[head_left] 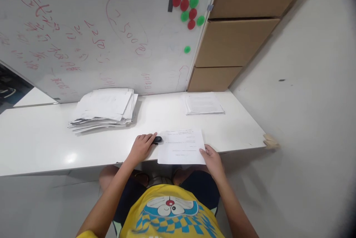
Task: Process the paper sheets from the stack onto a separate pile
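Note:
A thin set of printed sheets (182,147) lies at the near edge of the white desk (41,145). My left hand (141,147) rests on a small black stapler (157,140) at the sheets' upper left corner, fingers curled over it. My right hand (213,158) pinches the sheets' lower right corner, thumb on top.
A thick untidy stack of paper (104,110) sits at the back left of the desk. A thinner neat pile (203,103) lies at the back right. A whiteboard (97,33) with red writing and magnets (187,6) leans behind. Cardboard boxes (233,41) stand at the right.

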Motion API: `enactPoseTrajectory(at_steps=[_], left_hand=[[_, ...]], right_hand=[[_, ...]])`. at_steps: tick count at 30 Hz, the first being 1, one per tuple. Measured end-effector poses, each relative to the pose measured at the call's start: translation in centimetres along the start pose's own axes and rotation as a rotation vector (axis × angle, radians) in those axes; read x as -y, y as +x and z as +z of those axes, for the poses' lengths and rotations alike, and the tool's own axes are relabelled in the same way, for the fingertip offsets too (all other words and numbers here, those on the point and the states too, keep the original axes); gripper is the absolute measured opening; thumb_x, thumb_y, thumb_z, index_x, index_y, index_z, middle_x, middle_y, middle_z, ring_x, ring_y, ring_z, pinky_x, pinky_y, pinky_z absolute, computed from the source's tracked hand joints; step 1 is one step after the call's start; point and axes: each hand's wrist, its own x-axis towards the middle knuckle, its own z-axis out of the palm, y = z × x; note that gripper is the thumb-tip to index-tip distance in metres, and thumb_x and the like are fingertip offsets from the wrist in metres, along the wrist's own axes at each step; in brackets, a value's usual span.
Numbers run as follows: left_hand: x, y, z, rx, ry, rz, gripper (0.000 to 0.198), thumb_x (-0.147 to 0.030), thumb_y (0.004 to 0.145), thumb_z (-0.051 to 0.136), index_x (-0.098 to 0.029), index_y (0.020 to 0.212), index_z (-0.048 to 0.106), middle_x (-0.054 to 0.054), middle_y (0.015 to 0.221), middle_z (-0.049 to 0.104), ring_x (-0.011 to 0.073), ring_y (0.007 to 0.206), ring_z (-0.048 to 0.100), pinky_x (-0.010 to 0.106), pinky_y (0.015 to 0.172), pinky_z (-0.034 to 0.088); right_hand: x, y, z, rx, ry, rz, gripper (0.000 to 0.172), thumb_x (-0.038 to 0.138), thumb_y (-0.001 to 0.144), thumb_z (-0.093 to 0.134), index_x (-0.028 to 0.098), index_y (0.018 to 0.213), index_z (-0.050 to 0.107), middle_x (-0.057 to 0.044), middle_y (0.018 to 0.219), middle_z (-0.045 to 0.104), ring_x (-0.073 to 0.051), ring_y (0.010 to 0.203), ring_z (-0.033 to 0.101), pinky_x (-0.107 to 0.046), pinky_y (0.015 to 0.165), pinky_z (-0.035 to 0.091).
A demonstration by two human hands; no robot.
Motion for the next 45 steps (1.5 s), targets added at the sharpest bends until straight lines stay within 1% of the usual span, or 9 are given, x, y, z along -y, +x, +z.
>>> enactPoseTrajectory(at_steps=[7,15,24,28,32,37,39,42,45], left_hand=[[-0.5,-0.2,0.4,-0.006,0.003,-0.01,0.053,-0.008,0.091,0.038,-0.023,0.142,0.041,0.011,0.129,0.061,0.0224,0.11,0.058,0.036,0.083,0.041],[-0.9,0.0,0.5,0.011,0.062,0.017,0.056,-0.002,0.085,0.038,-0.019,0.137,0.048,0.011,0.125,0.064,0.0232,0.107,0.06,0.037,0.081,0.041],[-0.3,-0.2,0.3,-0.142,0.109,0.017,0.051,-0.006,0.088,0.037,-0.02,0.136,0.05,0.011,0.122,0.065,0.0212,0.106,0.062,0.033,0.082,0.043],[0.0,-0.1,0.4,-0.192,0.084,0.035,0.058,-0.002,0.085,0.037,-0.022,0.139,0.046,0.01,0.122,0.066,0.0214,0.105,0.063,0.033,0.082,0.042],[0.1,0.0,0.6,-0.214,0.104,0.041,0.066,0.001,0.082,0.037,-0.021,0.144,0.04,0.01,0.123,0.066,0.022,0.105,0.063,0.033,0.083,0.041],[0.4,0.2,0.2,-0.2,0.103,0.068,0.072,0.0,0.08,0.037,-0.021,0.148,0.032,0.01,0.123,0.065,0.0218,0.106,0.062,0.034,0.088,0.041],[0.3,0.1,0.0,-0.19,0.107,0.083,0.075,0.0,0.078,0.037,-0.021,0.15,0.029,0.009,0.124,0.065,0.0214,0.108,0.062,0.035,0.092,0.041],[-0.1,-0.4,0.2,-0.217,0.099,0.076,0.075,-0.001,0.078,0.036,-0.019,0.151,0.026,0.009,0.127,0.063,0.0214,0.115,0.059,0.037,0.097,0.04],[-0.3,-0.9,0.2,-0.299,0.035,0.02,0.072,-0.003,0.083,0.037,-0.019,0.151,0.022,0.009,0.127,0.063,0.0215,0.12,0.057,0.04,0.101,0.041]], right_hand=[[-0.1,0.1,0.1,-0.011,0.01,0.025,0.039,0.054,0.069,0.066,0.021,0.091,0.068,-0.01,0.091,0.075,-0.03,0.083,0.068,-0.039,0.072,0.055],[0.1,0.1,0.5,-0.056,-0.008,0.06,0.037,0.052,0.069,0.065,0.021,0.089,0.069,-0.01,0.09,0.075,-0.032,0.088,0.068,-0.039,0.075,0.055],[0.3,1.2,0.4,0.039,0.106,0.018,0.033,0.051,0.072,0.066,0.024,0.089,0.071,-0.007,0.086,0.075,-0.032,0.083,0.069,-0.041,0.072,0.056],[1.6,5.6,-2.3,-0.069,0.05,-0.078,0.033,0.051,0.072,0.065,0.023,0.09,0.07,-0.007,0.089,0.075,-0.03,0.085,0.068,-0.041,0.075,0.055],[3.8,14.4,-5.6,-0.318,-0.14,-0.299,0.038,0.045,0.077,0.056,0.018,0.101,0.065,-0.009,0.099,0.071,-0.028,0.096,0.063,-0.042,0.088,0.049],[5.6,23.9,-5.8,-0.368,-0.421,-0.364,0.043,0.03,0.082,0.044,0.014,0.118,0.061,-0.018,0.113,0.065,-0.031,0.104,0.057,-0.048,0.093,0.042],[5.6,25.6,-4.9,-0.386,-0.559,-0.35,0.045,0.025,0.08,0.046,0.01,0.12,0.062,-0.024,0.122,0.059,-0.037,0.11,0.053,-0.054,0.096,0.037],[4.7,25.9,-4.1,-0.488,-0.692,-0.344,0.052,0.024,0.08,0.045,0.01,0.128,0.058,-0.026,0.136,0.047,-0.043,0.119,0.046,-0.061,0.097,0.031],[2.6,23.8,-5.0,-0.681,-0.538,-0.342,0.054,0.025,0.083,0.038,0.012,0.134,0.054,-0.023,0.137,0.048,-0.039,0.121,0.045,-0.058,0.101,0.03]])
